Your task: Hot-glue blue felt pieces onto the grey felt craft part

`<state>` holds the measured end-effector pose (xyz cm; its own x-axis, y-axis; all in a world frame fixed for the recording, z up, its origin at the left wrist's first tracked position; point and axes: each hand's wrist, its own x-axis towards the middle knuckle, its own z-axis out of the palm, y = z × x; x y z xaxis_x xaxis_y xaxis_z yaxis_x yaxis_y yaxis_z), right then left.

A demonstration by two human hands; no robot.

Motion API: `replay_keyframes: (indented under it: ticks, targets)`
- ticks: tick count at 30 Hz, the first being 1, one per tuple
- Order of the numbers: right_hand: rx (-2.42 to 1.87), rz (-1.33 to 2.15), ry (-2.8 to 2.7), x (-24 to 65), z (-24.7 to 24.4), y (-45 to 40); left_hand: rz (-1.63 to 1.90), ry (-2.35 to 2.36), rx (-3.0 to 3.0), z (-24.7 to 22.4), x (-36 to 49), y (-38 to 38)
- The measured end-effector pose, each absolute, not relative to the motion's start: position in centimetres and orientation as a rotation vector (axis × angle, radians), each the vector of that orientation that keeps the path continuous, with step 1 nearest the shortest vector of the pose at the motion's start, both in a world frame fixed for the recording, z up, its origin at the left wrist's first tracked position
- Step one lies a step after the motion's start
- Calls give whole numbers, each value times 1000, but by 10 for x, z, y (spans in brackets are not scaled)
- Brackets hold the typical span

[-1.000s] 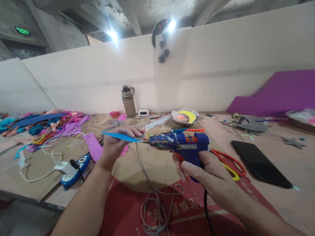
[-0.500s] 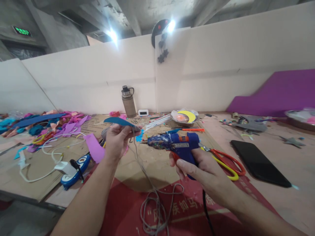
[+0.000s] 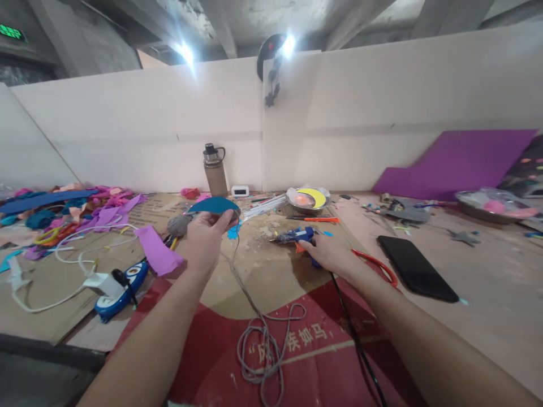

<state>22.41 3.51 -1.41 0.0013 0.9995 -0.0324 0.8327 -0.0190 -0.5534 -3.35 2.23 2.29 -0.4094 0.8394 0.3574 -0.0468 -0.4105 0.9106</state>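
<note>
My left hand (image 3: 207,232) pinches a dark blue curved felt piece (image 3: 213,205) above the cardboard. A grey cord (image 3: 238,274) hangs from beneath those fingers and lies in loose loops on the red part of the board. My right hand (image 3: 328,251) is around the handle of a blue hot glue gun (image 3: 297,235), low at the board, its nozzle pointing left. The gun's black cable (image 3: 352,328) runs toward me under my right forearm. Red-handled scissors (image 3: 379,264) lie partly hidden behind that forearm.
A black phone (image 3: 416,268) lies at the right. Behind stand a bottle (image 3: 216,175), a small white clock (image 3: 240,191) and a metal bowl (image 3: 309,210) with a yellow crescent. At left are a blue power strip (image 3: 123,297), white cables and heaped coloured scraps (image 3: 76,209).
My right hand has carried the glue gun forward and down, away from the felt piece. My left hand has turned the felt piece so more of its face shows. The view has shifted right.
</note>
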Motion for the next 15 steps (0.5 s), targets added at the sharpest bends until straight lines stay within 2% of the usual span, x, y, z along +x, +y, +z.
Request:
replay_keyframes:
  ticks: [3, 5, 8, 11, 15]
  targets:
    - [-1851, 204, -1884, 221, 7, 20, 1914, 1326, 1343, 26, -31, 15]
    - [-1516, 175, -1788, 201, 21, 6, 1914, 1420, 1508, 29, -28, 7]
    - [-1026, 693, -1673, 154, 36, -7, 1956, 1462, 1673, 33, -24, -3]
    - [-777, 1210, -1421, 113, 42, -5, 1990, 1420, 1676, 35, -24, -6]
    - [-699, 1381, -1295, 99, 41, 2, 1929, 1367, 1466, 35, -27, -1]
